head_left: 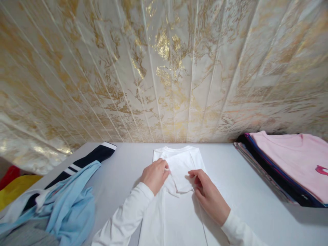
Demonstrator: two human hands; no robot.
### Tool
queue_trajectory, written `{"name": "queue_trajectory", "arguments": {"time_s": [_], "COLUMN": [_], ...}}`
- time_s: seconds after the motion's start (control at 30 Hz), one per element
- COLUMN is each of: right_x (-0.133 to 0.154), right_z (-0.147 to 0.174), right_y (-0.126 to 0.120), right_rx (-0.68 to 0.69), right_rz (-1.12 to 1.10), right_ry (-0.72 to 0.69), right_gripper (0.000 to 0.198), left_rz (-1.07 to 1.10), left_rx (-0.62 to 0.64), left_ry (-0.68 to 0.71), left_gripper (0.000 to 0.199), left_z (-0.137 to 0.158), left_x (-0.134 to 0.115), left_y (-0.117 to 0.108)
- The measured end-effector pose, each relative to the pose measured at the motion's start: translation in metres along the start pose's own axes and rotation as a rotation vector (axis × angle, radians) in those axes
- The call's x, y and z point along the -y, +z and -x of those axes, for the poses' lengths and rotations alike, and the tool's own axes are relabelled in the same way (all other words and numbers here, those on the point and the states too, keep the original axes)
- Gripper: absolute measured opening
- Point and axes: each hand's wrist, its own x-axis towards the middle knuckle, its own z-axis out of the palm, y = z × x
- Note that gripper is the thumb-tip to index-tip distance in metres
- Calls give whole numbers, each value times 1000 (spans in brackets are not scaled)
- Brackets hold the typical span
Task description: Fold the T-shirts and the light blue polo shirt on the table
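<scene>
A white shirt (179,215) lies lengthwise on the table, its collar end toward the wall. Part of it, seemingly a sleeve (180,174), is folded across the upper body. My left hand (155,176) is closed, pinching fabric at the left edge of that folded part. At its right edge rests my right hand (208,194), fingers bent but apart, the fingertips at or just over the cloth. Whether they touch it I cannot tell exactly.
On the right stands a stack of folded clothes with a pink shirt (289,153) on top. Loose garments lie to the left: a light blue one (74,208), a navy striped sleeve (87,160), grey and yellow (17,189) pieces. A gold-patterned curtain (164,85) hangs behind the table (123,171).
</scene>
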Motion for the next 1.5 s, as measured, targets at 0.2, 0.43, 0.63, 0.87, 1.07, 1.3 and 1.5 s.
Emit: {"name": "queue_trajectory", "arguments": {"time_s": [0.2, 0.43, 0.63, 0.87, 1.07, 1.3, 1.5], "right_x": [-2, -4, -10, -11, -14, -18, -19], "right_z": [2, 2, -1, 1, 1, 1, 0], "right_y": [3, 3, 8, 9, 8, 11, 14], "right_rx": [-13, -41, -41, -21, -46, -59, -73], "right_rz": [5, 28, 179, 237, 170, 205, 303], "right_ry": [-10, -3, -138, -120, -113, -106, -112], "right_gripper": [49, 35, 43, 49, 57, 55, 61], "left_rz": [-56, -22, -11, 22, 106, 9, -115], "left_rx": [-87, -124, -120, -209, -186, 53, 27], "left_ry": [-152, -186, -185, -81, 239, 401, 351], "left_gripper": [11, 7, 13, 29, 21, 50, 59], "left_z": [-38, -52, -55, -49, -22, 9, 26], "left_x": [10, 2, 7, 5, -17, -23, -17], "left_y": [7, 13, 23, 22, 13, 37, 48]}}
